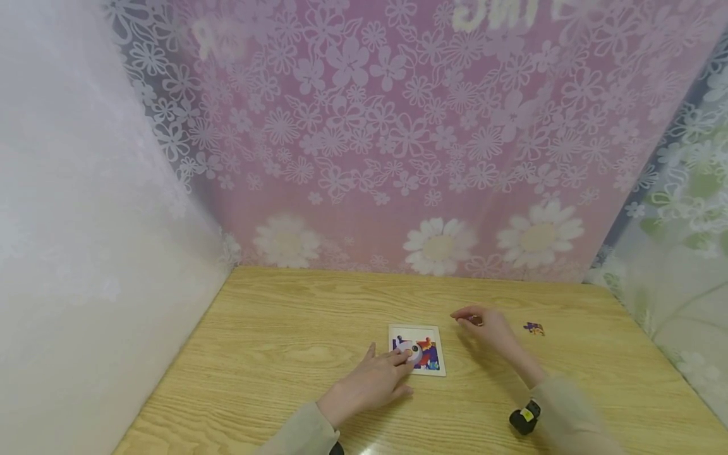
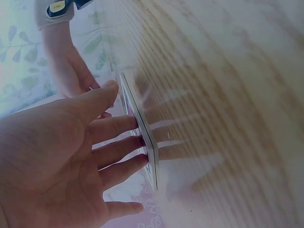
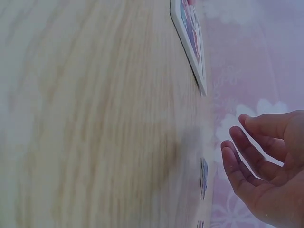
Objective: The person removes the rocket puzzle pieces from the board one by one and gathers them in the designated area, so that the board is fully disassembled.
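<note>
My left hand (image 1: 372,382) rests its fingertips on a small white-framed jigsaw puzzle (image 1: 442,373), its fingers fairly straight. A colourful picture, partly assembled, fills the frame's lower part, and a white area shows along the top. In the left wrist view, several fingertips touch the face of the puzzle (image 2: 151,152). To the right of the frame, my right hand (image 1: 490,327) hovers over the table with loosely bent fingers. A loose puzzle piece (image 1: 476,320) shows between its thumb and fingers. The right wrist view has this piece (image 3: 203,178) on the table, apart from the fingers.
Another loose puzzle piece (image 1: 534,328) lies on the wooden table (image 1: 273,341), right of my right hand. A pink flowered curtain (image 1: 364,158) hangs behind the table. Pale hangings (image 1: 74,221) stand along both sides.
</note>
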`<state>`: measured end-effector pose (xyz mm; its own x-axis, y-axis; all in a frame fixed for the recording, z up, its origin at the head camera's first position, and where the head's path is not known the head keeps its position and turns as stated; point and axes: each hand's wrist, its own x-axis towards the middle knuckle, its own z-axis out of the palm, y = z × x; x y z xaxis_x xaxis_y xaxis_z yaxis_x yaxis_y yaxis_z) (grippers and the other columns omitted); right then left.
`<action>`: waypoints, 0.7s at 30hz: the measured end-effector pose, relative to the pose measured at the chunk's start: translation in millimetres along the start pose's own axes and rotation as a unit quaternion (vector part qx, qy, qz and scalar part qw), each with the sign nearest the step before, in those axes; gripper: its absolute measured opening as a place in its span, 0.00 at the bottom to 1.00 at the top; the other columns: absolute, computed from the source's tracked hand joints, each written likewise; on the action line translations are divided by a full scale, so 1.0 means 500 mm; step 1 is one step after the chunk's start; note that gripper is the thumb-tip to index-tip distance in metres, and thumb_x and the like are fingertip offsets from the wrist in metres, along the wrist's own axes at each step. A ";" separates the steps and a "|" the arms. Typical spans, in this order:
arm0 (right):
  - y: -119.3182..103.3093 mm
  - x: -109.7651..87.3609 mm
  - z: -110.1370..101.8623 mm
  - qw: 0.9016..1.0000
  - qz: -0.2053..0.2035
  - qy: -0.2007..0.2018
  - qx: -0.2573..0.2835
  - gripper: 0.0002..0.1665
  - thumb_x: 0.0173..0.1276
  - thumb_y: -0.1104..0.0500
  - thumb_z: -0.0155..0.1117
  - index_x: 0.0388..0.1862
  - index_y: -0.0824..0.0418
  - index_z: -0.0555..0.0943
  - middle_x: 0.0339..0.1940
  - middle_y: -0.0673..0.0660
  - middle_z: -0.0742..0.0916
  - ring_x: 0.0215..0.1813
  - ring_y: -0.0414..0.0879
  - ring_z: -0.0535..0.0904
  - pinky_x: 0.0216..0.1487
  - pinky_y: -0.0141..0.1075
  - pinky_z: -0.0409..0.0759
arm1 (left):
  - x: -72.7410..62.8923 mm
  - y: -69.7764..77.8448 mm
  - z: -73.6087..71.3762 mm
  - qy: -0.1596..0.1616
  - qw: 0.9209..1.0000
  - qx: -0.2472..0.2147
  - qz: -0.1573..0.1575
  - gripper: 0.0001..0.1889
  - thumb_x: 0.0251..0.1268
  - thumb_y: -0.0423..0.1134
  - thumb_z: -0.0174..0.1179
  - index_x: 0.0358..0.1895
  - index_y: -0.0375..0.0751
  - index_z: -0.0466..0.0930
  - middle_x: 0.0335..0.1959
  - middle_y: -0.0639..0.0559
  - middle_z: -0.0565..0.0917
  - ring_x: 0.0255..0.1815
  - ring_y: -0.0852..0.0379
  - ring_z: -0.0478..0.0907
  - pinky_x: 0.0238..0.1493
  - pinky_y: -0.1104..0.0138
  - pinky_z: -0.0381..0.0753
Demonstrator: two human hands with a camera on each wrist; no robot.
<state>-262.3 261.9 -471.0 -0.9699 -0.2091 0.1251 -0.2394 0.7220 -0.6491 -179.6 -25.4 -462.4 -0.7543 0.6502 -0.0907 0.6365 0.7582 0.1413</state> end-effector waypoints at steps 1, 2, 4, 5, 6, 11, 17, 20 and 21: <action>-0.004 -0.001 0.003 1.000 -0.004 -0.001 -0.001 0.12 0.76 0.61 0.62 0.52 0.61 0.88 0.50 0.63 0.90 0.44 0.49 0.86 0.42 0.34 0.83 | 0.000 0.000 -0.001 0.000 1.000 0.000 0.000 0.29 0.76 0.58 0.55 0.75 0.53 0.72 0.79 0.56 0.67 0.80 0.56 0.65 0.77 0.39 0.64; -0.008 -0.003 0.006 1.000 -0.001 -0.002 0.000 0.12 0.76 0.61 0.63 0.52 0.61 0.88 0.50 0.62 0.90 0.44 0.47 0.85 0.40 0.33 0.82 | 0.000 0.000 -0.001 -0.001 1.000 0.000 -0.001 0.29 0.76 0.58 0.55 0.75 0.53 0.72 0.79 0.56 0.67 0.80 0.56 0.65 0.77 0.39 0.64; -0.017 -0.006 0.011 1.000 0.004 -0.008 0.001 0.12 0.76 0.61 0.62 0.52 0.60 0.88 0.49 0.61 0.90 0.43 0.46 0.84 0.39 0.32 0.79 | 0.000 0.001 -0.001 -0.002 1.000 0.000 -0.002 0.29 0.76 0.58 0.55 0.75 0.53 0.72 0.79 0.56 0.67 0.80 0.56 0.65 0.77 0.39 0.64; -0.020 -0.007 0.014 1.000 0.004 -0.011 0.002 0.12 0.75 0.61 0.62 0.52 0.60 0.88 0.50 0.61 0.90 0.44 0.46 0.84 0.40 0.33 0.80 | 0.000 0.000 -0.001 -0.002 1.000 0.001 -0.002 0.29 0.76 0.58 0.55 0.75 0.53 0.72 0.79 0.56 0.67 0.80 0.56 0.65 0.77 0.39 0.65; -0.023 -0.008 0.017 1.000 0.003 -0.014 0.002 0.12 0.75 0.62 0.62 0.52 0.60 0.88 0.50 0.61 0.90 0.44 0.47 0.84 0.40 0.34 0.81 | 0.000 0.000 -0.001 -0.002 1.000 0.002 -0.002 0.29 0.76 0.58 0.55 0.75 0.53 0.71 0.79 0.56 0.67 0.80 0.56 0.65 0.77 0.39 0.65; -0.035 -0.013 0.034 1.000 -0.003 -0.021 0.001 0.11 0.73 0.63 0.65 0.50 0.60 0.88 0.49 0.61 0.90 0.46 0.51 0.86 0.46 0.43 0.87 | 0.002 -0.001 0.002 -0.001 1.000 0.005 -0.002 0.29 0.76 0.58 0.55 0.75 0.53 0.72 0.79 0.56 0.67 0.80 0.56 0.65 0.76 0.39 0.65; -0.046 -0.020 0.047 0.999 -0.016 -0.028 -0.019 0.10 0.71 0.62 0.67 0.49 0.58 0.89 0.47 0.57 0.90 0.43 0.47 0.86 0.44 0.41 0.87 | 0.002 -0.002 0.004 0.002 1.000 0.005 0.000 0.29 0.76 0.58 0.55 0.75 0.53 0.72 0.79 0.56 0.68 0.80 0.56 0.66 0.76 0.39 0.65; -0.049 -0.022 0.051 0.999 -0.026 -0.035 -0.027 0.11 0.70 0.62 0.68 0.49 0.58 0.89 0.46 0.57 0.90 0.42 0.46 0.85 0.43 0.39 0.87 | 0.003 -0.003 0.004 0.002 1.000 0.005 0.000 0.29 0.76 0.58 0.55 0.75 0.54 0.72 0.79 0.56 0.67 0.80 0.56 0.65 0.76 0.39 0.65; -0.050 -0.023 0.053 0.999 -0.028 -0.037 -0.029 0.11 0.70 0.63 0.69 0.50 0.58 0.89 0.45 0.56 0.90 0.42 0.45 0.85 0.42 0.39 0.86 | 0.003 -0.003 0.004 0.001 1.000 0.005 0.000 0.29 0.76 0.58 0.55 0.75 0.54 0.71 0.79 0.56 0.67 0.80 0.56 0.65 0.76 0.39 0.65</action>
<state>-244.0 228.9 -476.0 -0.9496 -0.2960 0.1032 -0.2971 0.7451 -0.5971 -181.4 -25.3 -464.9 -0.7548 0.6500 -0.0880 0.6379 0.7587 0.1324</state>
